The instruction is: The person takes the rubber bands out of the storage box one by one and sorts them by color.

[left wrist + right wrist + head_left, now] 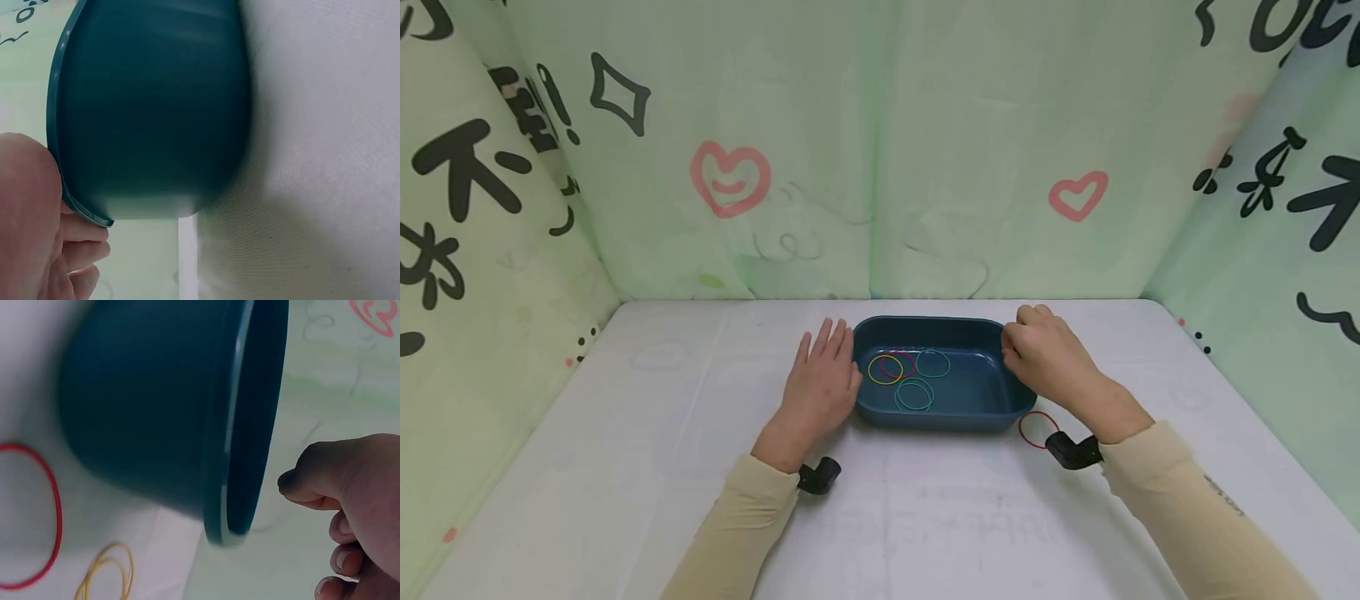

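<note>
A dark blue oblong bin (936,423) stands on the white table. Inside it lie thin round bands: a yellow band (868,370), a red band (915,364) and several teal bands (950,364). My left hand (820,392) rests against the bin's left end with its fingers straight, its thumb side at the rim. Over the right end is my right hand (1052,354), fingers curled and thumb bent towards them. The right wrist view shows a gap between that thumb and the bin's rim (234,425), and nothing visible in the fingers.
Outside the bin, near its front right corner, a red band (1019,427) lies on the table (925,517). In the right wrist view yellow bands (131,569) lie beyond it. A printed green curtain (925,125) encloses the back and both sides.
</note>
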